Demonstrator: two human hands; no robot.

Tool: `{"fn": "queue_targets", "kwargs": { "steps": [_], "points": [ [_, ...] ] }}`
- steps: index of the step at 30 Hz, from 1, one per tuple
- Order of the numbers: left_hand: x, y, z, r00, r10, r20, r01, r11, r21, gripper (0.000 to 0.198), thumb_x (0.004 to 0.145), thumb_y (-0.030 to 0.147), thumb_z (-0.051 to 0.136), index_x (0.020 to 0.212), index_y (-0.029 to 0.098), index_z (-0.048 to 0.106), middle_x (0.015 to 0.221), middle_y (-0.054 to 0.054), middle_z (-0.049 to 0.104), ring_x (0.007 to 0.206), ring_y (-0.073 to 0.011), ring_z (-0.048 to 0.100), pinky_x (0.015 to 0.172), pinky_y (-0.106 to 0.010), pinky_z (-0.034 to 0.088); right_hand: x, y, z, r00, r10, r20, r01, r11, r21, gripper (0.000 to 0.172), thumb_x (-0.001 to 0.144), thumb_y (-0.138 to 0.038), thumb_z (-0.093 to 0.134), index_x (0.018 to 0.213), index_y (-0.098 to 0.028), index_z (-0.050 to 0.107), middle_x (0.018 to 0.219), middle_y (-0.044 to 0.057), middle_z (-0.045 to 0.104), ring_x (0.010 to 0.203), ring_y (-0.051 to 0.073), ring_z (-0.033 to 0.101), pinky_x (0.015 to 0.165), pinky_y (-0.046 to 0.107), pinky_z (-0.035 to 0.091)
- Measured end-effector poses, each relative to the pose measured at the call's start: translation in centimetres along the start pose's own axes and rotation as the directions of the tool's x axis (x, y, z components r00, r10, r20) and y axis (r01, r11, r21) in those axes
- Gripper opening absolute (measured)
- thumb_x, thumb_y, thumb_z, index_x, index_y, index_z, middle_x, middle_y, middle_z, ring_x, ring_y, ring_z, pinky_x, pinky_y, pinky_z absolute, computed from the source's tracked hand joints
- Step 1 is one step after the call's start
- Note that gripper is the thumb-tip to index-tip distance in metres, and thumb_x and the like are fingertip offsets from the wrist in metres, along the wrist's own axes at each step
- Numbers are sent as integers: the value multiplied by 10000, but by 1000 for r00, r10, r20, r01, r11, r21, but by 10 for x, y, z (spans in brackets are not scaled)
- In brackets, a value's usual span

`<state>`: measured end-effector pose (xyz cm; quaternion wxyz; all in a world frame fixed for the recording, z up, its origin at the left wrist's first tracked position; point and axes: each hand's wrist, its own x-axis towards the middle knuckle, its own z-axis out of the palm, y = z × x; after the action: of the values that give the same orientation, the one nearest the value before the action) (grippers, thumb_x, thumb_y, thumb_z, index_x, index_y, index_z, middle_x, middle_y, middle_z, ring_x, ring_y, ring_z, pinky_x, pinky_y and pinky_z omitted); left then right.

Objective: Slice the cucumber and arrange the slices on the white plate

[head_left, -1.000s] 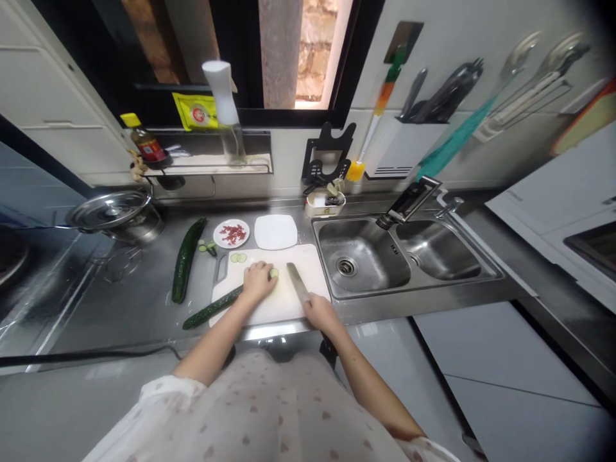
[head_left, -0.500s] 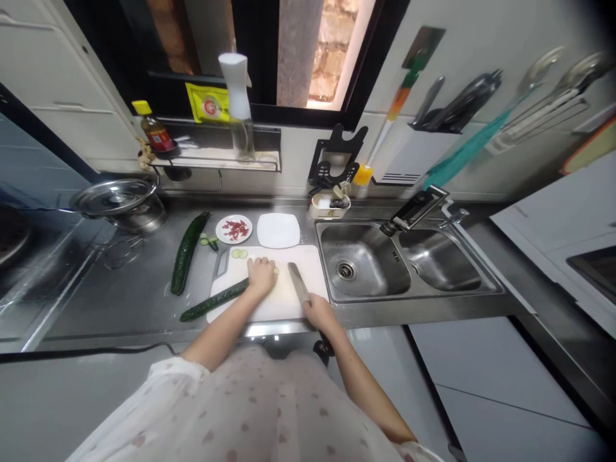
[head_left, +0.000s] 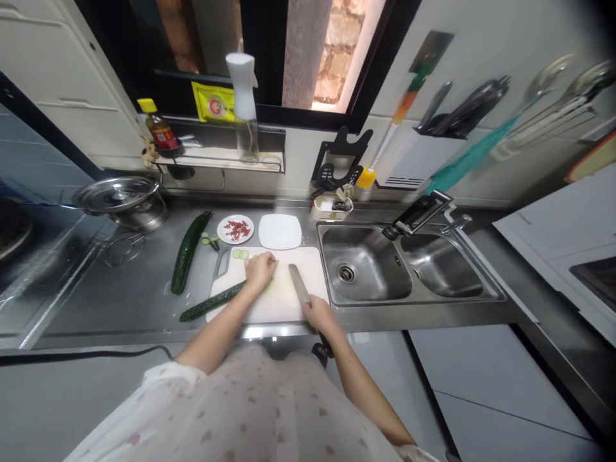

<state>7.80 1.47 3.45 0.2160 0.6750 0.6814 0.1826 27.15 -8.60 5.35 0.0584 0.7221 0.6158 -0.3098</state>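
Note:
A white cutting board (head_left: pixel 289 301) lies on the steel counter in front of me. My left hand (head_left: pixel 260 269) rests curled on the board near its far edge, fingers closed over something I cannot make out. A long cucumber (head_left: pixel 212 301) lies from under that wrist off the board's left edge. My right hand (head_left: pixel 317 314) grips the handle of a knife (head_left: pixel 299 284), whose blade lies flat across the board's right part. Two cucumber slices (head_left: pixel 240 254) sit at the board's far left corner.
A whole cucumber (head_left: pixel 187 251), cucumber ends (head_left: pixel 210 241), a small plate of red bits (head_left: pixel 235 228) and an empty white plate (head_left: pixel 280 231) lie behind the board. A double sink (head_left: pixel 409 273) is to the right. A lidded pot (head_left: pixel 120 199) stands far left.
My left hand has slid towards the board's far edge, and the slice seen by its fingers is now hidden. The knife hand has barely moved. The camera shifted slightly.

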Motion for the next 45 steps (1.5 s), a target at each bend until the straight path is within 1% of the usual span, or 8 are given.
{"fn": "queue_targets", "kwargs": {
  "steps": [3, 5, 9, 12, 21, 27, 34, 45],
  "points": [
    [15, -20, -3, 979, -206, 6, 205, 972, -114, 192, 809, 406, 614, 886, 239, 667, 876, -10, 715, 844, -195, 630, 790, -317, 394, 1, 1, 1, 1000, -4, -13, 4, 1000, -6, 326, 901, -239, 391, 1086, -150, 644, 1065, 138, 692, 957, 215, 630, 715, 258, 385],
    [24, -36, -4, 956, -292, -7, 287, 945, -156, 214, 793, 420, 634, 910, 247, 681, 942, -10, 724, 887, -196, 638, 784, -305, 407, 1, 2, 1, 1000, -11, -27, 11, 1000, -10, 318, 903, -235, 385, 1067, -149, 643, 1060, 136, 693, 949, 213, 632, 717, 258, 385],
    [35, -65, -6, 939, -341, -43, 332, 933, -137, 225, 780, 397, 652, 946, 253, 697, 985, -22, 732, 939, -215, 643, 822, -315, 418, 3, 2, 2, 1000, -9, -30, 8, 1000, -17, 305, 905, -242, 385, 1048, -153, 640, 1059, 132, 694, 943, 209, 633, 711, 256, 384],
    [39, -78, -8, 933, -347, -96, 339, 937, -83, 209, 803, 339, 609, 971, 258, 704, 993, -34, 734, 955, -230, 645, 851, -333, 422, 4, 1, 1, 1000, -1, -27, 0, 1000, -18, 299, 907, -251, 389, 1041, -160, 640, 1064, 127, 693, 952, 207, 630, 717, 253, 386],
    [46, -83, -12, 961, -253, -114, 262, 962, 72, 279, 849, 263, 519, 1066, 242, 693, 1006, -91, 729, 973, -262, 649, 884, -358, 426, 7, 2, 1, 1000, -2, -8, 2, 1000, -20, 334, 893, -243, 383, 1084, -151, 641, 1075, 140, 687, 965, 220, 628, 739, 269, 391],
    [42, -88, -13, 976, -178, -125, 193, 974, 119, 317, 849, 245, 529, 1134, 256, 666, 1080, -77, 702, 1011, -258, 622, 907, -357, 424, 7, 1, 1, 1000, 2, -14, -2, 1000, -31, 325, 899, -248, 384, 1074, -152, 640, 1075, 134, 691, 963, 215, 631, 718, 259, 384],
    [37, -105, -18, 999, 50, -13, -46, 977, 206, 304, 877, 279, 523, 1121, 278, 705, 1123, -96, 632, 1086, -277, 532, 964, -386, 384, 6, 0, 1, 999, 7, -34, -8, 999, -37, 292, 907, -247, 397, 1028, -158, 648, 1052, 123, 702, 944, 209, 639, 681, 250, 375],
    [38, -112, -17, 995, 99, 2, -97, 974, 206, 355, 886, 200, 464, 1106, 298, 725, 1117, -96, 621, 1101, -278, 499, 977, -413, 348, 9, 1, 1, 1000, 7, -24, -8, 1000, -17, 304, 894, -241, 405, 1052, -162, 652, 1054, 115, 705, 940, 201, 638, 686, 247, 376]
  ]
}}
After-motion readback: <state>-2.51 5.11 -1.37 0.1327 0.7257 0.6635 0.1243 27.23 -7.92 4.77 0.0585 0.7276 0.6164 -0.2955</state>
